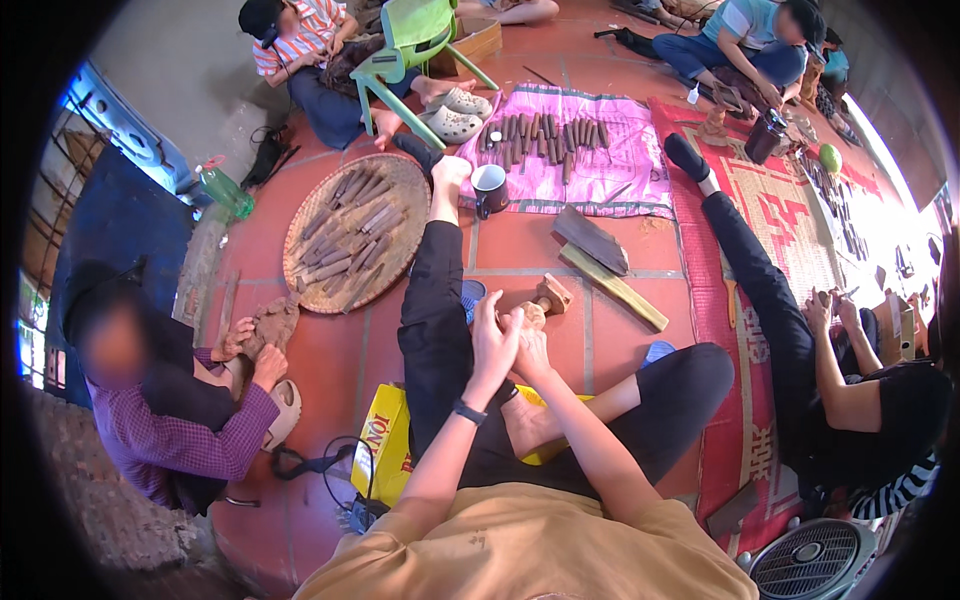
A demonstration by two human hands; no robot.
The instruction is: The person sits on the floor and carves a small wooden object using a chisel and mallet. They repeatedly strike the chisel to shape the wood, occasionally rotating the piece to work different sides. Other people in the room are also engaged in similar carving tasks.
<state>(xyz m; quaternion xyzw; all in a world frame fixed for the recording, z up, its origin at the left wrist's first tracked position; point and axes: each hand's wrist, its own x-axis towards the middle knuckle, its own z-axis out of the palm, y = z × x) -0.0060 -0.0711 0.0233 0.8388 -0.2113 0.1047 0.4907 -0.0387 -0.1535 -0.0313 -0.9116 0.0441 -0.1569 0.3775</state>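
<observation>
My left hand (490,345) and my right hand (533,352) meet in front of my crossed leg, palms pressed together. The left fingers point forward along the right hand. A rounded tan lump (533,317) shows at the right fingertips; whether it is held or only lies behind them, I cannot tell. Just beyond stands a short brown block-like piece with a wide end (553,293). Whatever is between the palms is hidden. Farther right, a dark brown flat piece (592,240) lies against a yellow-green strip (613,288).
Left ahead is a round woven tray (300,262) of dark brown rolls; more lie on a pink cloth (640,180). A mug (490,190) stands between. Yellow packaging (382,440) is beside my leg, a fan (812,560) lower right. Several people sit around on tiles and mats.
</observation>
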